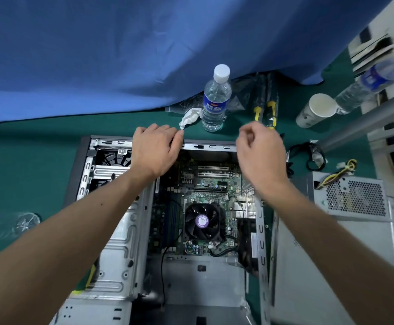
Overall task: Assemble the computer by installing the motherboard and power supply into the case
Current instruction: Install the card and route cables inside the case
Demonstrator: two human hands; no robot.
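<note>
Motherboard [200,202] in case [111,266], below both hands.

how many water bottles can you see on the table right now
2 clear ones: one upright bottle beyond the case, one tilted bottle far right by the cup. A blurred shape at the left edge may be another.

Even, fairly bright overhead light with soft, faint shadows. The centre is sharp; wide-angle distortion bends the edges, where a water bottle [376,85] at upper right and another bottle [6,225] at left smear into blur.

water bottle [216,99] blue label, Chinese characters unreadable
</note>
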